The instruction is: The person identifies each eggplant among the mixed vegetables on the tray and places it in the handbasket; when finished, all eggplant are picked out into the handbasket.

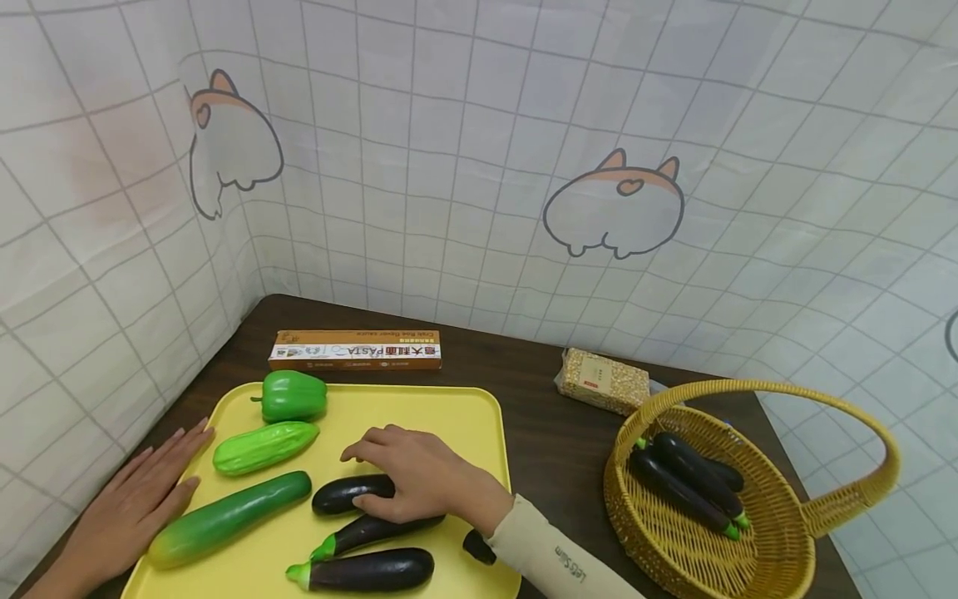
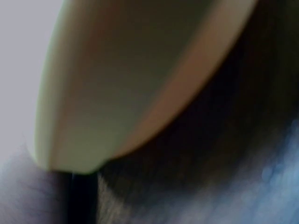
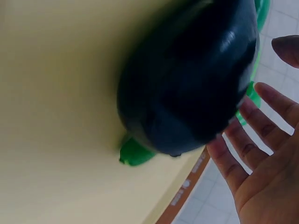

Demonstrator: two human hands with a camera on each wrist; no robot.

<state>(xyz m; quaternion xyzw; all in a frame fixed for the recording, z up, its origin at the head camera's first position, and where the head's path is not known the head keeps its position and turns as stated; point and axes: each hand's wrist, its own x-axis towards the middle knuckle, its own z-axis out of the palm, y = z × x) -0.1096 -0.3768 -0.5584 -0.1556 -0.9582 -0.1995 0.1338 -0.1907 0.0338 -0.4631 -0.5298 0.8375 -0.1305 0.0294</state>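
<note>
My right hand (image 1: 415, 472) is over the yellow tray (image 1: 419, 408), with its fingers and thumb spread about a dark eggplant (image 1: 337, 497). The right wrist view shows the fingers (image 3: 247, 147) nearly straight beside a large dark eggplant (image 3: 187, 84); whether they touch it I cannot tell. Just below lie two more eggplants with green caps, a middle one (image 1: 374, 532) and a front one (image 1: 374, 571). Another dark end (image 1: 479, 547) shows by the right sleeve. Flat on the tray's left edge rests my left hand (image 1: 138, 507), beside a green zucchini (image 1: 232, 517).
A light green ridged gourd (image 1: 265, 448) and a green bell pepper (image 1: 294, 396) lie at the tray's upper left. Behind it is a pasta box (image 1: 355, 350). To the right are a bag of grains (image 1: 602, 381) and a handled wicker basket (image 1: 636, 541) holding eggplants.
</note>
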